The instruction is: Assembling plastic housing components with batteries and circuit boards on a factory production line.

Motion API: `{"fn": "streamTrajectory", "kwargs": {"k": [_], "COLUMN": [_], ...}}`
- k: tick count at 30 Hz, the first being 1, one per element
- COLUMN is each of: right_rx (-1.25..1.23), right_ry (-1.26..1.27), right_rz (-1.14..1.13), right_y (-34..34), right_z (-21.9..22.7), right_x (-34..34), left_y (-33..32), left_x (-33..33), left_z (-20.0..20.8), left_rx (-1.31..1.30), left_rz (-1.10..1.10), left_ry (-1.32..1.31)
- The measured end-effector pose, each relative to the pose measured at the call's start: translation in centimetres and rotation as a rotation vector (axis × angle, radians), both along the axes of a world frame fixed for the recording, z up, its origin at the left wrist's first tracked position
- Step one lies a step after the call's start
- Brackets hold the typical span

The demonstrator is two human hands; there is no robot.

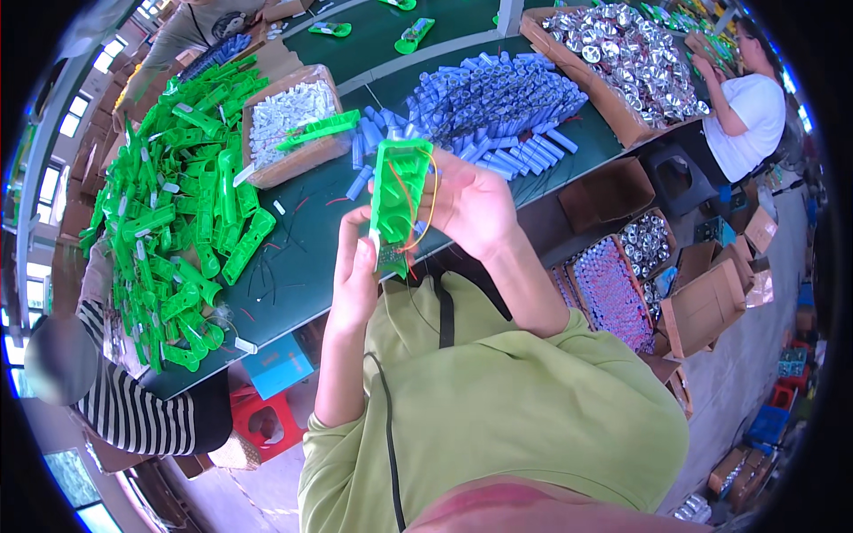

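In front of me an open green plastic housing [397, 191] is held up, its ribbed hollow side showing. Thin yellow and orange-red wires loop out along its right side. My left hand [354, 275] grips the lower left edge, thumb along the side. My right hand [475, 202] closes on the right edge near the yellow wire, some of its fingers hidden behind the housing. Just beyond it lies a large heap of blue cylindrical cells [498, 98]. A cardboard box of small white parts [293, 111] stands to the left, with a green housing [320, 130] across its rim.
Many green housings [178, 213] cover the table's left side. A carton of shiny silver reflectors [622, 62] stands far right. Loose wire bits lie on the green tabletop [302, 240]. Boxes with pink-purple cylinders [613, 289] sit lower right. Other people work at left, far left and far right.
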State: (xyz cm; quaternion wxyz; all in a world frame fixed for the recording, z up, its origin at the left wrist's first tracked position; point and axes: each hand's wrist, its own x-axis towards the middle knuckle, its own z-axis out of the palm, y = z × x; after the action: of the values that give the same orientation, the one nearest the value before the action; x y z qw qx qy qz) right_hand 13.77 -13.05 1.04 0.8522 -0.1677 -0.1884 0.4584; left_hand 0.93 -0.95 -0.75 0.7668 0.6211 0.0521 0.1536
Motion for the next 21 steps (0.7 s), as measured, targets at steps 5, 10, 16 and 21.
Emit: {"fn": "streamTrajectory", "kwargs": {"k": [5,10,16,21], "right_rx": [0.09,-0.54,-0.692,-0.63], "right_ry": [0.064,-0.78,-1.145,-1.178], "right_rz": [0.038,-0.52,-0.82,-0.996], "right_y": [-0.2,0.3,2.9,3.9], "right_z": [-0.6,0.0,-0.4,-1.0], "right_x": [0.8,0.5,-1.8,-2.6], "left_y": [-0.1,1.3,0.4,0.4], "left_x": [0.3,1.2,1.3,2.0], "left_z": [-0.8,-1.3,-0.2,-0.5], "left_rx": [-0.05,-0.038,0.346,0.355], "left_rz": [-0.003,0.089,0.269,0.336], "left_ry": [-0.042,-0.114,-0.07,-0.039]}}
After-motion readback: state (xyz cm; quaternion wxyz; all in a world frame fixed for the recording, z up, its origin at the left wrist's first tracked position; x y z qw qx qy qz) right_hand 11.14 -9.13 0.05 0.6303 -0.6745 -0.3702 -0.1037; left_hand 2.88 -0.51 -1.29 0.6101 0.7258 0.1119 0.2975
